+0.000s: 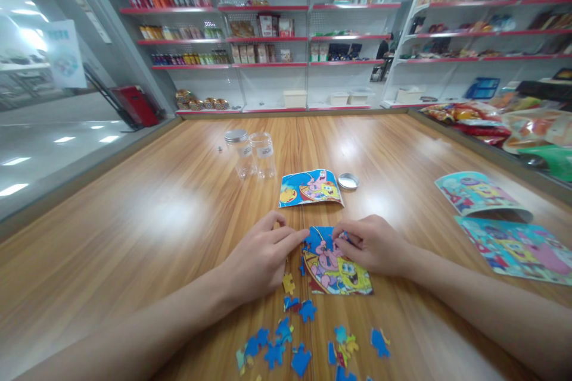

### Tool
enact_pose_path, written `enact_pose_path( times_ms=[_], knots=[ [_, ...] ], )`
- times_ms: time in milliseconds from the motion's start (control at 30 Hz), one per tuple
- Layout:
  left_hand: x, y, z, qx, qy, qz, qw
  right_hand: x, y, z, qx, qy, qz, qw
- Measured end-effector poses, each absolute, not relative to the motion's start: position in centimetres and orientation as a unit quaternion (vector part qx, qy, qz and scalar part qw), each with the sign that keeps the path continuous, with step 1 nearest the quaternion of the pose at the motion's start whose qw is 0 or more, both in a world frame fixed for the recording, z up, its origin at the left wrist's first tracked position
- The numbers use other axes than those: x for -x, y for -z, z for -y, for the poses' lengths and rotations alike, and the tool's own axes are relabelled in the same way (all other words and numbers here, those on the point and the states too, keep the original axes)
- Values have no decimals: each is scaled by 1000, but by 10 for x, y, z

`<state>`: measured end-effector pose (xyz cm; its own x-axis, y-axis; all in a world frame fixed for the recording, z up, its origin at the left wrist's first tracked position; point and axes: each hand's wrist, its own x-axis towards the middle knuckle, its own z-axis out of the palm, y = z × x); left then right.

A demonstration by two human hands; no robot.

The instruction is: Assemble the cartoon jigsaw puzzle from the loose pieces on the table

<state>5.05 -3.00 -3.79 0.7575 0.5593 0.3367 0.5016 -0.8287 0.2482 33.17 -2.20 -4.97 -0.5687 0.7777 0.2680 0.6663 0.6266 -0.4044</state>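
Bare left forearm (179,314) slants in from lower left, wrist nearly straight. Bare left hand (267,249) back upward, one finger stretched toward bare right hand (374,243), another bent. Bare right forearm (478,300) slants in from lower right; right fingers (351,227) curled inward, tips close together. Hands apart, near each other.

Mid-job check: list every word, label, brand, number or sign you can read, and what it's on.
None can be read with certainty.
Label on the lidded jar: dark print, too small and blurred.
Label on the open jar: likewise.
Hanging sheet at left: marks along its top, too blurred.
Shelf packages: too small.
Assembled puzzle: no lettering I can make out.
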Motion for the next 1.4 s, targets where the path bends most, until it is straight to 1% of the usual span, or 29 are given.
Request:
enact_pose_path(
  times_ms=[100, 333, 833, 933, 1067, 1267, 1333, 1400],
  knots=[
    [-48, 38, 27, -931, -212, -288, 69, -332, 50, 22, 413, -129, 876, 215],
    [-47, 46, 20, -942, -205, -242, 110, -332, 50, 23, 416, -130, 875, 211],
    [-47, 49, 19, -946, -206, -217, 125, -332, 50, 22, 415, -132, 874, 216],
    [-47, 47, 20, -941, -229, -212, 129, -332, 50, 22, 414, -133, 874, 216],
    [-48, 44, 23, -927, -297, -195, 122, -331, 49, 22, 412, -134, 875, 217],
    [-46, 51, 20, -940, -233, -217, 123, -331, 49, 23, 412, -133, 875, 215],
    [-47, 50, 18, -940, -240, -215, 110, -332, 49, 23, 412, -133, 875, 214],
    [-48, 43, 20, -938, -272, -201, 81, -332, 50, 22, 413, -133, 875, 213]
  ],
)
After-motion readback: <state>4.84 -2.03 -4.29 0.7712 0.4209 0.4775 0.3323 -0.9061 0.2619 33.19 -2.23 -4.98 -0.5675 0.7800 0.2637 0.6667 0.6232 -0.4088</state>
